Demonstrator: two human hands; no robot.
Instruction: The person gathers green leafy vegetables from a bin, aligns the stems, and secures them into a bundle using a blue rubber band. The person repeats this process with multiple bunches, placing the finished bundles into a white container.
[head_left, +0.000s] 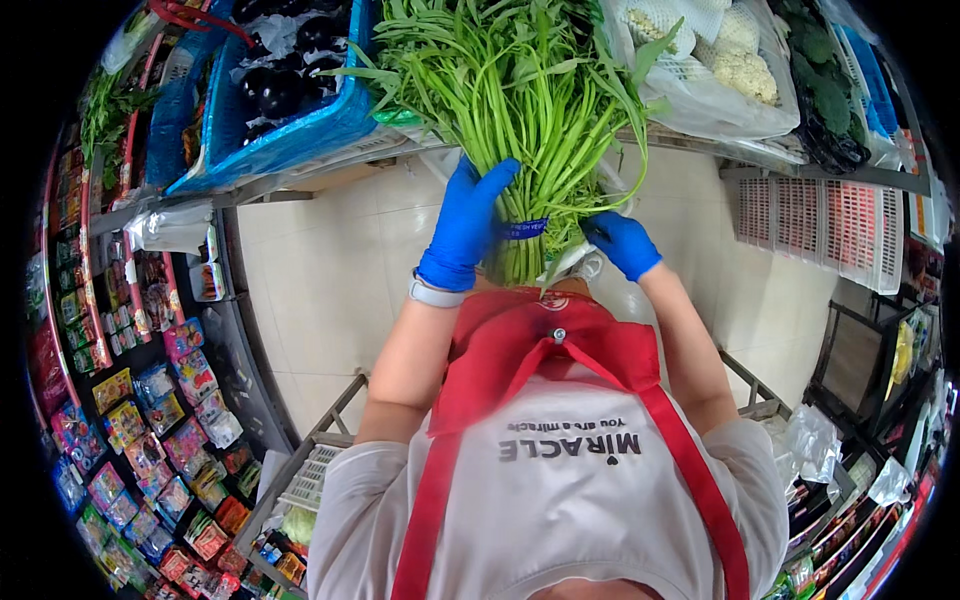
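A large bunch of leafy greens with long hollow-looking stems, like water spinach (540, 142), stands before me with its cut ends toward my apron. A blue printed band (523, 229) wraps the lower stems. My left hand (465, 225), in a blue glove, grips the bunch from the left, thumb across the stems just above the band. On the right side, my blue-gloved right hand (621, 241) is against the lower greens, its fingertips partly hidden. Something white, perhaps plastic, shows below the greens between that hand and the stems; what the right hand holds is unclear.
Beyond the greens runs a produce stand: a blue crate (277, 146) of eggplants (277, 90) left, bagged cauliflower (742, 75) and dark green vegetables (821, 90) right. Plastic crates (817, 225) sit beneath at right. Packaged goods (150, 450) line the left side. A metal-framed rack (337, 420) is behind me.
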